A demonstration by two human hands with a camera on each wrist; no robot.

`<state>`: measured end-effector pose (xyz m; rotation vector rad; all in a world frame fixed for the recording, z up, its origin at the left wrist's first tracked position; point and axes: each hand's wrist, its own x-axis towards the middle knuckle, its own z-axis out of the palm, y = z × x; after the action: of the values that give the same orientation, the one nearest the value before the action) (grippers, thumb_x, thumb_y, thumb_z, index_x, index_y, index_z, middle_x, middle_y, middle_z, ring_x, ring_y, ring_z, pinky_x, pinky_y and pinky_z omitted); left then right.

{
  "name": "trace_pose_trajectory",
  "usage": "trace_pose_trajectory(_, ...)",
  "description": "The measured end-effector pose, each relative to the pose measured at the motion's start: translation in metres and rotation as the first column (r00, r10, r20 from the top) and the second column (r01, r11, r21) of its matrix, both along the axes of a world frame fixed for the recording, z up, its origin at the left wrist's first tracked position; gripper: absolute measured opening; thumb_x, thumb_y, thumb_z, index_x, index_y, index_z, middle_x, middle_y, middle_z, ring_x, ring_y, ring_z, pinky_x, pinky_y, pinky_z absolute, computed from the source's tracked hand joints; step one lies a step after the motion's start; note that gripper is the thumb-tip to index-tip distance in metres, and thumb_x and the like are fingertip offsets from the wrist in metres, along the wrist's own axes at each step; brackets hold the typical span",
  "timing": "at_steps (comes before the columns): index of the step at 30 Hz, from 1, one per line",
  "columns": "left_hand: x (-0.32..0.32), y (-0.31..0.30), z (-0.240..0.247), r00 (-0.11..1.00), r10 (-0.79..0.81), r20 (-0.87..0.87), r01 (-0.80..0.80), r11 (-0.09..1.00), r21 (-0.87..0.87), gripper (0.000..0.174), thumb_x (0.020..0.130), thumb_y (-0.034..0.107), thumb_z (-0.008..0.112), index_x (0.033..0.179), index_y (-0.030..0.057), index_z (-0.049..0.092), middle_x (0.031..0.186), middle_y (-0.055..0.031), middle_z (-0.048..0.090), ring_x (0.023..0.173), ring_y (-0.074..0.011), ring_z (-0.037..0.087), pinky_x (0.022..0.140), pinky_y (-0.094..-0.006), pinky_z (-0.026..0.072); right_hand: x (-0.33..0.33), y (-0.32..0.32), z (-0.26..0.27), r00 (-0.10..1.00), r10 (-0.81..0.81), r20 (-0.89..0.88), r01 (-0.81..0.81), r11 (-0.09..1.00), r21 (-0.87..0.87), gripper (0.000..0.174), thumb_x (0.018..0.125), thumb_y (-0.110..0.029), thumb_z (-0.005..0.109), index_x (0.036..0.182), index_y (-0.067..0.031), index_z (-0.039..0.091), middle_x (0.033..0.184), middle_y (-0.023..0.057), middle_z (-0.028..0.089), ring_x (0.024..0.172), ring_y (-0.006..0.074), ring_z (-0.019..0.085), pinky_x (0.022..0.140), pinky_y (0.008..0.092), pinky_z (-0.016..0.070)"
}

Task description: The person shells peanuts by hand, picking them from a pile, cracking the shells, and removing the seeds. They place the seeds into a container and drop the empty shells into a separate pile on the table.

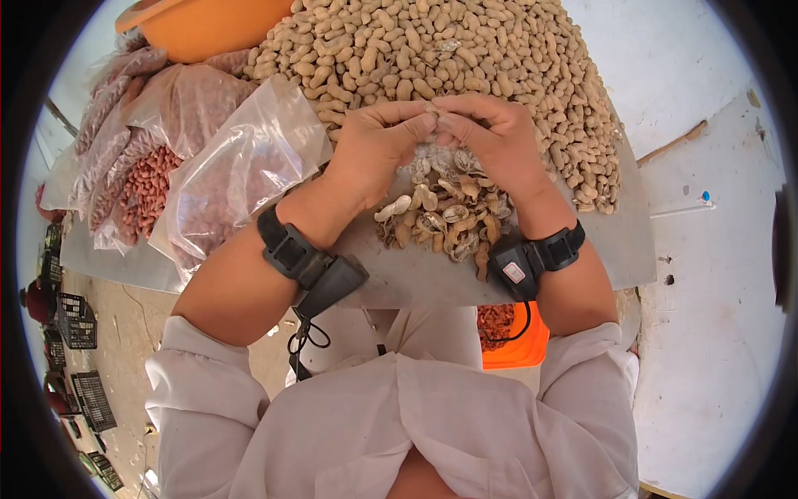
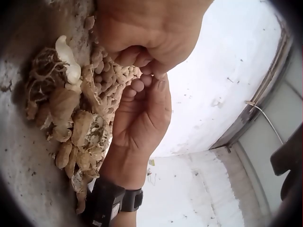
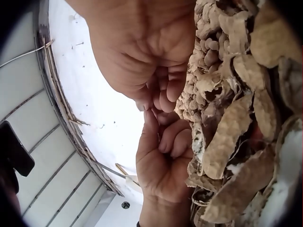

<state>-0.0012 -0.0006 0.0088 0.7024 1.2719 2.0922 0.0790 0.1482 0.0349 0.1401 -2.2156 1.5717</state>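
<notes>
Over the shell heap, my left hand (image 1: 374, 143) and right hand (image 1: 497, 140) meet fingertip to fingertip. Between them they pinch a peanut (image 1: 431, 109), of which only a small tan bit shows in the head view; the fingers cover the rest. Both hands have thumb and forefinger brought together, with the other fingers curled in, as the right wrist view shows of the left hand (image 3: 165, 163). Just below lie broken peanut shells (image 1: 453, 212), split and hollow. A big heap of unshelled peanuts (image 1: 465, 50) rises right behind the hands.
Clear plastic bags (image 1: 241, 158) with red peanut kernels (image 1: 148, 187) lie at the left on the grey tabletop (image 1: 399, 279). An orange basin (image 1: 204, 29) stands at the back left. Below the table's front edge is an orange container (image 1: 519, 353) with reddish bits. Black crates (image 1: 77, 323) stand on the floor.
</notes>
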Motion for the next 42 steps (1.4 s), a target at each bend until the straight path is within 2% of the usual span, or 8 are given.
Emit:
trace_pose_trajectory(5, -0.001, -0.002, -0.002, 1.0, -0.01, -0.016, 0.01, 0.999, 0.038, 0.017, 0.083, 0.008, 0.062, 0.096, -0.0028, 0.065, 0.074, -0.0032, 0.061, 0.055, -0.0042, 0.043, 0.047, -0.0176, 0.032, 0.003, -0.006, 0.004, 1.0, 0.008, 0.001, -0.008, 0.992, -0.122, 0.015, 0.079, -0.004, 0.065, 0.092, 0.0042, 0.064, 0.074, 0.0067, 0.064, 0.063, 0.0104, 0.059, 0.056, 0.0221, 0.0479)
trace_pose_trajectory(12, -0.004, -0.008, 0.006, 0.996, -0.092, 0.018, 0.091, 0.996, 0.006, 0.007, 0.084, 0.007, 0.06, 0.086, -0.0004, 0.061, 0.065, 0.0, 0.051, 0.049, -0.0039, 0.036, 0.043, -0.0188, 0.0246, 0.008, -0.008, 0.007, 1.0, 0.012, -0.012, -0.012, 0.999, 0.04, 0.008, 0.077, -0.003, 0.066, 0.084, 0.0016, 0.065, 0.071, 0.0048, 0.063, 0.06, 0.0083, 0.059, 0.053, 0.021, 0.0465)
trace_pose_trajectory(17, -0.001, -0.006, 0.006, 0.998, -0.049, 0.049, 0.046, 0.997, 0.059, 0.005, 0.08, 0.004, 0.061, 0.081, -0.0006, 0.06, 0.067, -0.0019, 0.055, 0.049, -0.0051, 0.042, 0.043, -0.0183, 0.0301, 0.007, -0.013, 0.006, 1.0, -0.023, 0.008, 0.023, 0.999, 0.024, 0.009, 0.078, -0.004, 0.065, 0.085, 0.0022, 0.064, 0.071, 0.0059, 0.063, 0.059, 0.009, 0.059, 0.054, 0.0213, 0.0472)
trace_pose_trajectory(27, 0.003, 0.001, 0.004, 0.996, 0.057, 0.069, -0.06, 0.997, 0.055, 0.006, 0.085, 0.005, 0.058, 0.081, 0.0, 0.059, 0.063, 0.0005, 0.049, 0.048, -0.0047, 0.035, 0.042, -0.0192, 0.0266, -0.003, -0.01, -0.009, 0.997, 0.07, 0.015, -0.06, 0.933, -0.355, 0.014, 0.084, -0.007, 0.059, 0.091, 0.0044, 0.062, 0.074, 0.0103, 0.064, 0.061, 0.0149, 0.061, 0.053, 0.0234, 0.0485)
trace_pose_trajectory(30, -0.001, -0.001, 0.002, 0.998, -0.002, 0.069, -0.005, 0.996, 0.093, 0.006, 0.081, 0.006, 0.06, 0.08, -0.0008, 0.06, 0.07, -0.0061, 0.06, 0.051, -0.0068, 0.048, 0.044, -0.0178, 0.0335, -0.005, -0.008, -0.011, 0.996, 0.083, 0.033, -0.06, 0.891, -0.449, 0.015, 0.085, -0.009, 0.058, 0.094, 0.004, 0.061, 0.076, 0.0105, 0.064, 0.061, 0.0157, 0.061, 0.054, 0.0234, 0.0478)
trace_pose_trajectory(35, -0.002, 0.0, -0.001, 0.994, -0.043, 0.099, 0.034, 0.995, 0.093, 0.01, 0.082, 0.008, 0.059, 0.083, -0.0014, 0.061, 0.071, -0.0053, 0.059, 0.05, -0.0056, 0.044, 0.043, -0.0178, 0.0321, -0.006, -0.006, -0.012, 0.995, 0.091, 0.035, -0.061, 0.862, -0.502, 0.016, 0.086, -0.009, 0.057, 0.095, 0.0038, 0.059, 0.077, 0.01, 0.064, 0.063, 0.0157, 0.061, 0.055, 0.0231, 0.0479)
trace_pose_trajectory(38, -0.001, 0.001, 0.0, 0.991, -0.054, 0.119, 0.042, 0.994, 0.101, 0.011, 0.085, 0.009, 0.057, 0.085, -0.0011, 0.061, 0.072, -0.004, 0.058, 0.051, -0.005, 0.042, 0.043, -0.0176, 0.0309, -0.006, -0.007, -0.011, 0.999, 0.046, 0.013, -0.035, 0.892, -0.451, 0.016, 0.086, -0.008, 0.058, 0.095, 0.0039, 0.06, 0.077, 0.0094, 0.064, 0.065, 0.0149, 0.062, 0.056, 0.0229, 0.0486)
trace_pose_trajectory(42, -0.005, 0.001, -0.003, 0.975, -0.134, 0.176, 0.107, 0.982, 0.157, 0.013, 0.087, 0.01, 0.053, 0.087, -0.0003, 0.061, 0.072, -0.0019, 0.055, 0.053, -0.0049, 0.041, 0.044, -0.0173, 0.03, -0.003, -0.011, -0.004, 0.997, -0.029, -0.065, 0.017, 0.984, -0.175, 0.015, 0.084, -0.006, 0.06, 0.095, 0.0045, 0.061, 0.078, 0.0087, 0.064, 0.069, 0.0139, 0.063, 0.059, 0.023, 0.0502)
